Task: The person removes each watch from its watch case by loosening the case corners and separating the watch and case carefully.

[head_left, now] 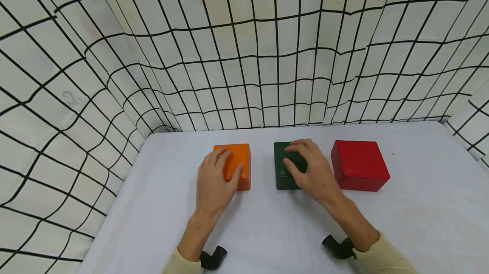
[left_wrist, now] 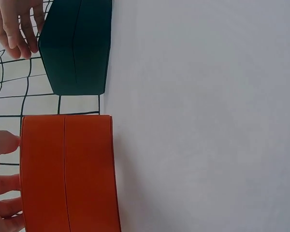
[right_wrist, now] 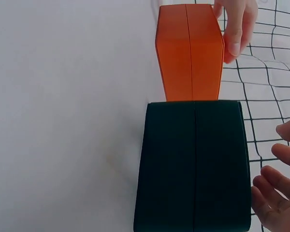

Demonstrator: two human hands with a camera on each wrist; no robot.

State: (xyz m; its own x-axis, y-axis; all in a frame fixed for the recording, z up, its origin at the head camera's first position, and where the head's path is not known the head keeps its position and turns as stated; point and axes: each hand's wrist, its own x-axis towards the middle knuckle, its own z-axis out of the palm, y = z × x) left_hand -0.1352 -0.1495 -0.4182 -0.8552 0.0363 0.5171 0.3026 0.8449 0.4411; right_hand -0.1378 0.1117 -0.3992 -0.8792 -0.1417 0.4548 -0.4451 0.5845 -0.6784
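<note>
An orange box (head_left: 240,161) stands on the white surface, with my left hand (head_left: 214,178) over its top. The fingers are spread and loosely bent, and in the left wrist view the fingertips reach the box's top face. To its right is a dark green box (head_left: 282,172), over which my right hand (head_left: 315,170) hovers with bent, parted fingers. In the right wrist view most fingertips of that hand are beside the green box's (right_wrist: 193,164) top; whether the lowest one touches, I cannot tell. A seam runs around the sides of both boxes. Neither hand grips anything.
A larger red box (head_left: 364,161) sits right of the green one, close to my right forearm. White walls with black grid netting (head_left: 263,53) rise behind and to the left of the white-covered table (head_left: 267,240). Black curved pieces (head_left: 214,258) are at both wrists.
</note>
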